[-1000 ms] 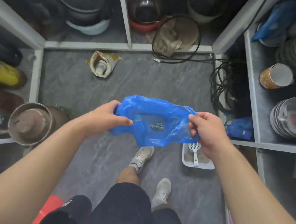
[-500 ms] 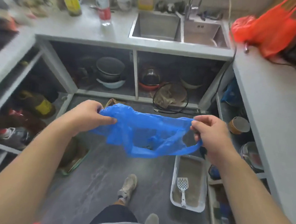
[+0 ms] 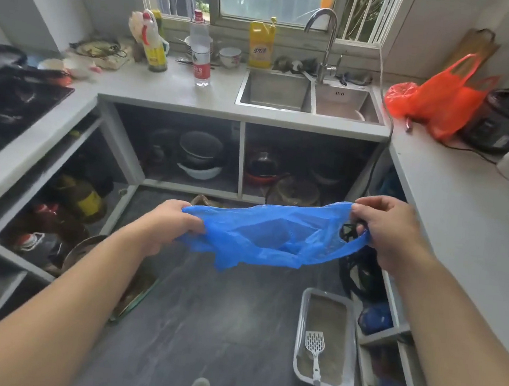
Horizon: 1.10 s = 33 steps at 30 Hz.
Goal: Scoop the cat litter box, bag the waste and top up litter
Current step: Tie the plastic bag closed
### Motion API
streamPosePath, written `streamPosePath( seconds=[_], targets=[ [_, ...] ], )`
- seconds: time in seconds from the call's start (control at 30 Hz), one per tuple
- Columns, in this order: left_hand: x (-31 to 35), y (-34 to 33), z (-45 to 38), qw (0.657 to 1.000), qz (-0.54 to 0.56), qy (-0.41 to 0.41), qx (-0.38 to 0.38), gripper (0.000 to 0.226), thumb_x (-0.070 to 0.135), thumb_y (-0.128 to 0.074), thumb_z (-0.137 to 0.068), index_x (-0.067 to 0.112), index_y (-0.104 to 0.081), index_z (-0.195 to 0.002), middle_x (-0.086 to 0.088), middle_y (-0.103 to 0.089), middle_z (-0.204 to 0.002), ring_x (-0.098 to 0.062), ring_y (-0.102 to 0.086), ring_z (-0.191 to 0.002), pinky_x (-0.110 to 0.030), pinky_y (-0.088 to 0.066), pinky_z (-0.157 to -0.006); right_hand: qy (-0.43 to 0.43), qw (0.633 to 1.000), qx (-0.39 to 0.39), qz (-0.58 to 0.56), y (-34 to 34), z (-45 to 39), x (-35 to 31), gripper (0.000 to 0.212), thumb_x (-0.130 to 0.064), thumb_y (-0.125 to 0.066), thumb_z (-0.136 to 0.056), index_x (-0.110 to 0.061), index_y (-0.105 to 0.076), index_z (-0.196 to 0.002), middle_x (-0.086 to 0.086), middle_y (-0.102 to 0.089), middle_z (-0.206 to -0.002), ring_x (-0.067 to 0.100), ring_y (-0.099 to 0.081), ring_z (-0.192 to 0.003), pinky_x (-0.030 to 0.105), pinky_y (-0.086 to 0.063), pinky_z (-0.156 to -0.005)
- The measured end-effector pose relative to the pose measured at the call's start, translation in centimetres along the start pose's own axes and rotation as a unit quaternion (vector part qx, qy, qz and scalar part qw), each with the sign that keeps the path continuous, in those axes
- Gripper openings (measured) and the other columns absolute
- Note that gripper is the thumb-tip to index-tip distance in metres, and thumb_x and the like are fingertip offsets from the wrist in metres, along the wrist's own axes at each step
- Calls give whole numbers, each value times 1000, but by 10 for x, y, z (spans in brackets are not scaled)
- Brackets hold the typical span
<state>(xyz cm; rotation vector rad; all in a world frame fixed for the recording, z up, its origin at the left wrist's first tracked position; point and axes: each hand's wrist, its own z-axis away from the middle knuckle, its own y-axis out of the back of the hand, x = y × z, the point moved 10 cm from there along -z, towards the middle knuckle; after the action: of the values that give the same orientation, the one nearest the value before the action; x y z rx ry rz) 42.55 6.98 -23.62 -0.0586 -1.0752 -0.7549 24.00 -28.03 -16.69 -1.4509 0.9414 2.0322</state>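
Blue bag (image 3: 274,235) held taut by left hand (image 3: 169,225) and right hand (image 3: 389,230), both grips pinching it; contents hidden.

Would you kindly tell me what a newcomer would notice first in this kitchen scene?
The bright blue plastic bag stretched between the left hand and right hand at the centre draws the eye first. Next, the orange bag on the right counter, and the litter box with its white scoop on the floor.
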Motion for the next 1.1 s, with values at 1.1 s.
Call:
streamPosePath(
  seconds=[1.1],
  targets=[
    [-8,41,-26,977,159,-86,113,24,18,-77,-84,16,-63,-103,-6,-72,-75,-20,-66,-68,-43,-53,-75,-28,997,40,61,-45,9,35,13,-3,-67,-89,-11,-67,-99,14,-72,-86,21,-70,-66,36,-58,-64]
  ],
)
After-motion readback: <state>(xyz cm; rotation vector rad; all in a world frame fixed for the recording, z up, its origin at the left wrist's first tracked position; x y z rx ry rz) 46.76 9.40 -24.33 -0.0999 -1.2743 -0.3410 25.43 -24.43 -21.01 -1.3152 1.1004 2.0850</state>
